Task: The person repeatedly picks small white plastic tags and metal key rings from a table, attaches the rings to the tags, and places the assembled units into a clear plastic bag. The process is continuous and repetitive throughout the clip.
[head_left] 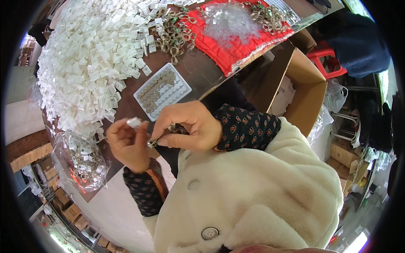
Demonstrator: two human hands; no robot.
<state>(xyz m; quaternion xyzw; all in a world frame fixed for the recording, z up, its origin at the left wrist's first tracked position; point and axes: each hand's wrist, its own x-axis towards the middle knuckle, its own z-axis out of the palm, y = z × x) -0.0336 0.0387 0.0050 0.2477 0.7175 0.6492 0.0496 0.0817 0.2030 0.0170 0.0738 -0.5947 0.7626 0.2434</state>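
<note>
A small white piece (134,122) was held at the fingertips of the left hand (129,144), and beside that hand's thumb a small metal piece (152,143) was pinched between thumb and forefinger of the right hand (190,127); whether the two pieces were joined could not be told. More metal links (179,129) were partly hidden under the right hand's curled fingers. By judgement, small parts were being readied or fitted, and a steady pinch with careful alignment was called for next. Just beyond the right hand, a white tray (183,77) was set out, with rows of round discs (160,83) in it. Left of the left hand, white pieces and metal rings were contained in a clear bag (63,148). Ahead of the left hand, white pieces were heaped (84,71). Farther beyond the right hand, metal rings were piled (173,36), and clear pieces (230,24) were spread on a red cloth (216,57). To its right, pale flat pieces (283,97) were held in an open cardboard box (311,99).
</note>
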